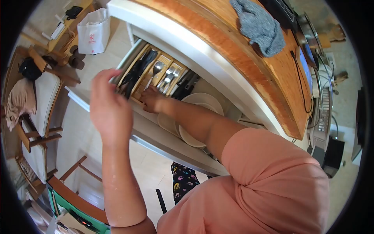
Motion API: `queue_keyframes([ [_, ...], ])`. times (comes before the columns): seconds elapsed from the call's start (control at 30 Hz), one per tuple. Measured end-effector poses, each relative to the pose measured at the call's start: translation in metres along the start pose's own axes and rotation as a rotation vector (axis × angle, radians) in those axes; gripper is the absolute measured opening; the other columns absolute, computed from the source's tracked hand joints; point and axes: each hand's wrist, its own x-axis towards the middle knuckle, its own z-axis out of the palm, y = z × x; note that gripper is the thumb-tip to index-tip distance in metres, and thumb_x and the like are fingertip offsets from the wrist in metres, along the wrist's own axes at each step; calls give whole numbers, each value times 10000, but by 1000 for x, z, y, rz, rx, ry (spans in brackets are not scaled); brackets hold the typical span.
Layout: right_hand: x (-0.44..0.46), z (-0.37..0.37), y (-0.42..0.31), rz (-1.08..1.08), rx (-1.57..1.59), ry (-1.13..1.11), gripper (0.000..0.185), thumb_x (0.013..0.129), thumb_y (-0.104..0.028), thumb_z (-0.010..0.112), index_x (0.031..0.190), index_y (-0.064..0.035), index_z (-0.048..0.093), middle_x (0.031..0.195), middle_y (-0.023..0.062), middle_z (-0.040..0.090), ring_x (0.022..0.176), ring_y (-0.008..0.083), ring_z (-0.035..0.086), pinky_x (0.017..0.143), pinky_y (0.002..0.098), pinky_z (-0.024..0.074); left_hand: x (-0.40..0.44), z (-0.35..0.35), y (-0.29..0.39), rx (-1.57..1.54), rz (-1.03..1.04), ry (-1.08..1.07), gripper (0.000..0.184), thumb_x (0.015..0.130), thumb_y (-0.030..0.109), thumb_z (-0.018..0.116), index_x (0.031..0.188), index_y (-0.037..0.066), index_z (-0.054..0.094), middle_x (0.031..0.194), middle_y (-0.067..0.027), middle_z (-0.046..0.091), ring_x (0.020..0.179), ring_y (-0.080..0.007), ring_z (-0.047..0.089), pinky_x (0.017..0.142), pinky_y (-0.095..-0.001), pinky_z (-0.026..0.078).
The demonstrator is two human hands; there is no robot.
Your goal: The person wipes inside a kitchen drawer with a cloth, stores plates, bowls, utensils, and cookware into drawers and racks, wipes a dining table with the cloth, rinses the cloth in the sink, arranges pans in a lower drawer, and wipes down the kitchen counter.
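An open drawer [183,156] holds a wooden cutlery tray [137,96] with metal spoons and forks, and dark-handled utensils in its side compartments. My right hand [151,99] reaches into the tray, its fingers at the near end of the middle compartment beside a spoon [157,68]; what the fingertips hold, if anything, is hidden. Raised over the drawer's left end is my left hand [111,103], fingers loosely apart and slightly blurred, with nothing visible in it. White plates [202,102] lie in the drawer beside the tray, partly under my right forearm.
Above the drawer runs a wooden countertop [218,31] with a grey cloth [260,27] on it. A dish rack [325,99] stands at the right. Chairs [48,93] and a white bag [93,31] are on the left. A green item [74,218] is at the lower left.
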Motion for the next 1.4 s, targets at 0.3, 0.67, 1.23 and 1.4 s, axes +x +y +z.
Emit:
queue_keyframes([
  [0.3,1,1,-10,52,-3,-88,329,827,-214,578,1112,-79,672,1183,78,584,1284,242,426,1174,445,113,-14,22,-32,-629,112,492,336,768,-135,304,1020,46,432,1230,-130,461,1003,-198,492,927,-335,426],
  [0.67,39,-28,-53,31,-66,347,322,802,-217,578,1097,-106,646,1184,44,542,1197,217,433,1000,388,309,-11,17,-32,-522,82,405,259,811,-141,342,960,50,435,1145,-118,472,907,-168,453,873,-281,400],
  [1.23,64,-61,-59,-356,-247,344,264,843,-183,501,1061,-118,635,1033,48,600,1039,210,559,918,426,367,-7,12,-25,-483,90,369,251,782,-168,366,886,42,457,1049,-117,489,961,-210,480,927,-285,397],
  [1.4,42,-114,-79,-282,118,603,351,806,-129,579,1155,-120,537,1115,91,572,1123,267,540,948,444,348,-4,10,-22,-476,101,424,233,775,-163,416,856,49,472,987,-116,523,902,-230,509,845,-299,431],
])
